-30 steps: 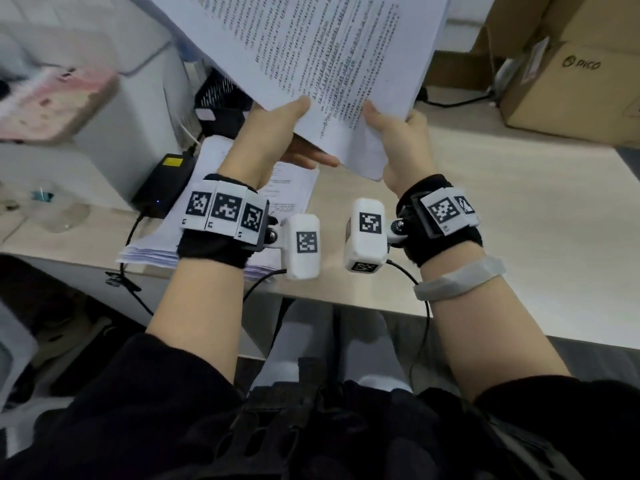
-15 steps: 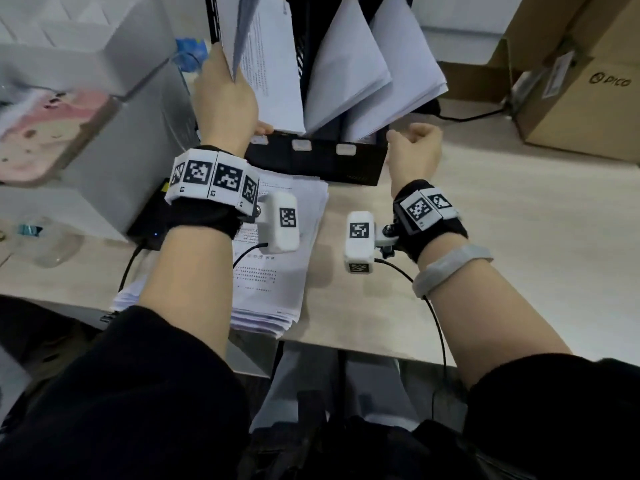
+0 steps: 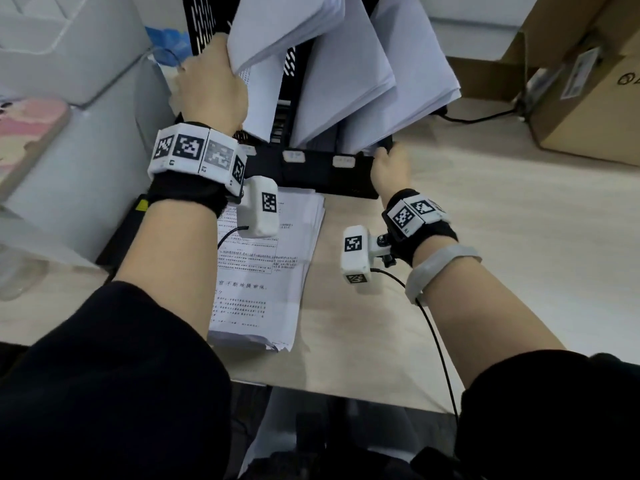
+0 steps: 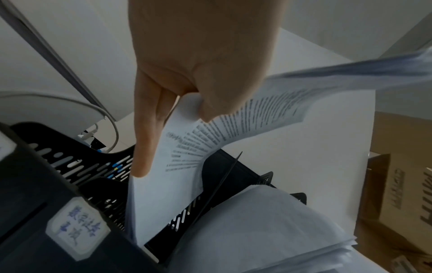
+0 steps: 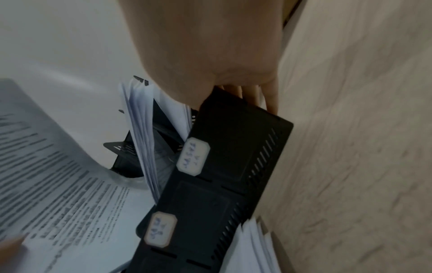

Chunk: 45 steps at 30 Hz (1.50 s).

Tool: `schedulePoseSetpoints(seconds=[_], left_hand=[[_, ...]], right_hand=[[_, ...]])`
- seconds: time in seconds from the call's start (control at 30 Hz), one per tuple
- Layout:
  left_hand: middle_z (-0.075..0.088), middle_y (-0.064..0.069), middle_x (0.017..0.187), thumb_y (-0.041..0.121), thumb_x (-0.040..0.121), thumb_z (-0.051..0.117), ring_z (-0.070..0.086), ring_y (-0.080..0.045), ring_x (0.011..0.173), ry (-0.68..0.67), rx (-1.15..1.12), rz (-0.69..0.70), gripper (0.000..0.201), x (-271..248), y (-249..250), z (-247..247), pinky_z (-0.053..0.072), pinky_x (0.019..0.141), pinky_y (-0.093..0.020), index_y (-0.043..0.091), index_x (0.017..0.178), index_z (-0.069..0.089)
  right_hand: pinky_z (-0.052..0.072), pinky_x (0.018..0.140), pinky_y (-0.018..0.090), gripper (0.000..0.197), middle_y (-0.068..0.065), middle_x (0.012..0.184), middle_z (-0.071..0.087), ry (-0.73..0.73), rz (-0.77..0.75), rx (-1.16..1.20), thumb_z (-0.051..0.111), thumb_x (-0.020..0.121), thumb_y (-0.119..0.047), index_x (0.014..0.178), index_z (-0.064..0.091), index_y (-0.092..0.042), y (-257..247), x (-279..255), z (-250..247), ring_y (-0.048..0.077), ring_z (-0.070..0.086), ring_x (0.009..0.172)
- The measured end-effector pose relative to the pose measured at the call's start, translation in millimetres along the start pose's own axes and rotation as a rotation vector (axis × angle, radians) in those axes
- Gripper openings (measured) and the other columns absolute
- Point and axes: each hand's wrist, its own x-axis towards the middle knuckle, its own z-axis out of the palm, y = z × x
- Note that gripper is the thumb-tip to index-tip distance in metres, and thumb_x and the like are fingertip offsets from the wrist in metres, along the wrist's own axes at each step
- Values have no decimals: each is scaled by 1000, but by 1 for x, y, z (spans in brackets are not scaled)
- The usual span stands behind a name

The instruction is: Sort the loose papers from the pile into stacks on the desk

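Note:
A black file rack (image 3: pixel 311 173) with white labels stands at the back of the desk, and two of its slots hold leaning white papers (image 3: pixel 374 74). My left hand (image 3: pixel 211 84) pinches a sheaf of printed sheets (image 4: pixel 177 166) between thumb and fingers, its lower edge inside the rack's left slot (image 4: pixel 98 177). My right hand (image 3: pixel 391 164) grips the rack's front right corner (image 5: pixel 236 129), fingers curled behind the edge. A pile of printed papers (image 3: pixel 273 268) lies flat on the desk in front of the rack, partly under my left forearm.
Cardboard boxes (image 3: pixel 588 98) stand at the back right with a black cable (image 3: pixel 478 116) beside them. A white machine (image 3: pixel 69 64) and a black power adapter (image 3: pixel 121 230) are on the left. Bare desk (image 3: pixel 502 258) stretches to the right.
Both hands held the sheaf up a second ago. The right hand let go and took hold of the rack's corner; the left hand carried the sheaf to the rack's left slot.

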Motion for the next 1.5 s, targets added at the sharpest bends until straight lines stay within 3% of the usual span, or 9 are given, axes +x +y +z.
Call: schedulePoseSetpoints(seconds=[0.07,0.33,0.43,0.7,0.97,1.13,1.27,1.4,1.5], left_hand=[[56,-23,121,7,90,32,54,-43,110,-36,55,10,40,7,-1,6,45,94,-47,10,126,46],[53,-28,125,11,94,36,50,-46,115,-147,118,-29,33,14,-5,34,42,91,-49,0,123,46],[53,-28,125,11,94,36,50,-46,115,-151,134,-49,32,12,-6,43,42,92,-49,-1,122,46],[59,-25,120,18,94,32,56,-44,111,-242,44,-197,36,18,-14,50,44,97,-47,-1,121,47],[68,-13,91,40,96,34,68,-32,72,-217,-47,-233,43,8,-13,53,56,82,-41,9,109,60],[67,-11,104,28,87,49,70,-32,67,-217,-133,-193,37,-6,-12,40,60,71,-41,12,121,50],[55,-13,127,17,86,56,69,-34,72,-179,-194,-138,59,-27,-8,26,58,76,-40,16,141,33],[47,-7,135,14,87,59,65,-30,66,-195,-301,-124,63,-55,-7,9,59,69,-39,17,144,31],[48,-7,132,14,87,60,61,-22,59,-206,-316,-94,56,-78,-9,-2,55,57,-26,16,139,38]], right_hand=[[26,71,29,14,15,92,43,27,-39,4,34,95,-4,81,38,-5,3,2,3,24,38,84],[38,88,38,14,10,98,39,41,-100,44,30,96,-3,105,41,-5,11,5,6,21,38,89],[38,88,36,30,9,99,42,59,-106,33,30,96,-3,120,42,9,12,6,7,21,39,89],[36,85,33,33,21,116,55,68,-134,38,30,96,-5,124,43,6,15,5,7,33,50,101],[37,82,32,34,14,105,50,57,-124,27,29,96,-6,125,42,6,13,6,7,21,42,90],[31,73,24,32,16,106,52,-7,-114,26,28,98,-8,125,40,4,11,1,1,26,48,95],[33,98,29,44,20,135,48,-76,-48,52,26,104,-28,132,37,3,7,-8,-4,30,45,126],[28,110,32,55,21,147,37,-67,18,100,26,103,-34,142,27,4,14,-32,-10,28,36,136],[32,110,38,54,20,144,40,-32,45,111,33,101,-33,143,26,0,26,-54,-13,31,41,131]])
